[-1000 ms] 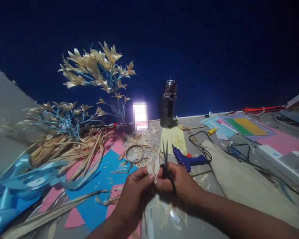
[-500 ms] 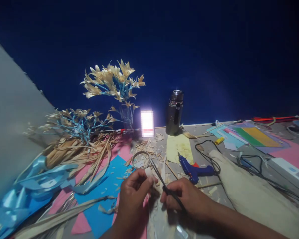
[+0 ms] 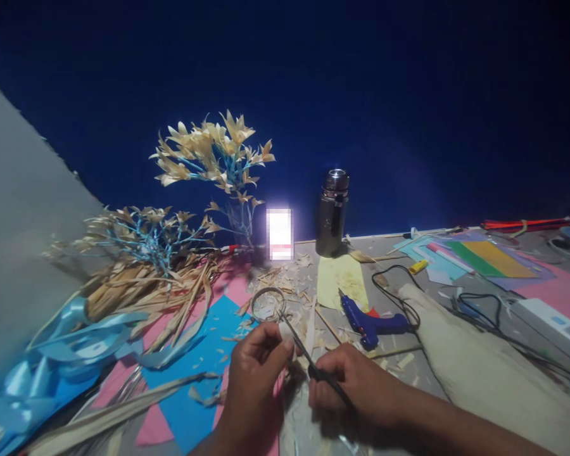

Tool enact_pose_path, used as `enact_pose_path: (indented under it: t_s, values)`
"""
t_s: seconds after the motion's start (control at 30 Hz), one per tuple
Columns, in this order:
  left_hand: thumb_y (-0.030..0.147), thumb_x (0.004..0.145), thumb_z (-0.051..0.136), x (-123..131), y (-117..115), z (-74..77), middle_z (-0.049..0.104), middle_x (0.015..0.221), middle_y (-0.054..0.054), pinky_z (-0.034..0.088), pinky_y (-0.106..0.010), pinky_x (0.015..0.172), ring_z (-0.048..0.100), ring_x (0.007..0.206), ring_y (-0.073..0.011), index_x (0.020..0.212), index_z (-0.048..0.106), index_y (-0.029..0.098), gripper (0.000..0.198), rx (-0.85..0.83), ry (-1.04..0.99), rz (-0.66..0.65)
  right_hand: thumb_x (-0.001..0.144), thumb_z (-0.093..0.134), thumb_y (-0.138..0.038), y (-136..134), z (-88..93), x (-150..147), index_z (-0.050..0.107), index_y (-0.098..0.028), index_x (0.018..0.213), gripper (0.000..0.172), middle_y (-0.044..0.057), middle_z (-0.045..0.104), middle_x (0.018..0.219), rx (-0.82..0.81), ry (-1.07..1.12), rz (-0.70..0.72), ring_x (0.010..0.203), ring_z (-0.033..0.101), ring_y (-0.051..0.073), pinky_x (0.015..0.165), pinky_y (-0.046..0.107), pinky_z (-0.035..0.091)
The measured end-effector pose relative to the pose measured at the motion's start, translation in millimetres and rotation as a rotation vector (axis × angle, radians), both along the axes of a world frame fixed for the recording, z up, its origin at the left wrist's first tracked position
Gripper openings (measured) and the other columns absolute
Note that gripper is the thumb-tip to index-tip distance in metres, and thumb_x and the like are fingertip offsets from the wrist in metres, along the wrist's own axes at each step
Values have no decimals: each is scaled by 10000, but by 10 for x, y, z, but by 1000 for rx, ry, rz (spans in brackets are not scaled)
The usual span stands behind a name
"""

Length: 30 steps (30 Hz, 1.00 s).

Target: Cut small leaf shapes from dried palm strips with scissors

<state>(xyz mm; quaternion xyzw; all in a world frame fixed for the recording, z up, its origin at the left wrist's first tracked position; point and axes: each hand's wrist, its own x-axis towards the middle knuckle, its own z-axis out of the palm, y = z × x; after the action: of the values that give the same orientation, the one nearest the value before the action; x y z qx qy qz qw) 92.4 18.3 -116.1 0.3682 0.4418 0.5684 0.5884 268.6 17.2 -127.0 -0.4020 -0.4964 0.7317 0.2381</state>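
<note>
Between the thumb and fingers of my left hand (image 3: 260, 362) is a small pale piece of dried husk (image 3: 285, 330). My right hand (image 3: 337, 380) is closed around the dark handles of a pair of scissors (image 3: 300, 345). The blades point up and to the left, and their tips lie at the husk piece; I cannot tell whether they are cutting into it. Just beyond the fingers a roll of tape (image 3: 268, 304) lies on the table. Pale scraps and shavings (image 3: 280, 278) are scattered around it.
A blue glue gun (image 3: 370, 322) with a black cord lies to the right, near a yellow sheet (image 3: 342, 285) and a dark flask (image 3: 332, 215). Husk flowers on blue stems (image 3: 218, 158) stand at back left. Blue ribbon (image 3: 85, 335) and coloured paper (image 3: 194, 373) cover the left.
The scissors have moved left, so their tips now meet the pale piece. My right hand has shifted slightly with them; the left hand keeps its pinch.
</note>
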Motion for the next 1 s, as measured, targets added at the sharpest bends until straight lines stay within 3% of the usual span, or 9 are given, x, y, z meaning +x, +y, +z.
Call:
enact_pose_path:
  t_s: [0.43,0.7,1.0]
  values:
    - [197,824,728,-6,7,9,634,670,20,438,-254,636,547,648,-127,743,644,194,117,-10,32,-16,685,779,-396,-1,13,-30,642,-135,620,302,-8,560,524,-36,23,-5,451,486,85,433,182,352]
    - [198,822,731,-4,-3,-8,630,674,16,437,-262,630,543,646,-130,754,640,189,114,-19,11,-27,695,708,-323,-10,142,-48,581,-151,571,247,-11,554,511,-28,-24,-4,436,474,79,429,182,335]
    - [201,819,740,-8,-3,-33,622,676,26,423,-263,626,540,642,-126,758,632,195,124,-13,-12,-23,662,683,-267,10,111,-48,622,-133,570,174,-4,580,496,-38,-54,2,404,454,71,402,180,303]
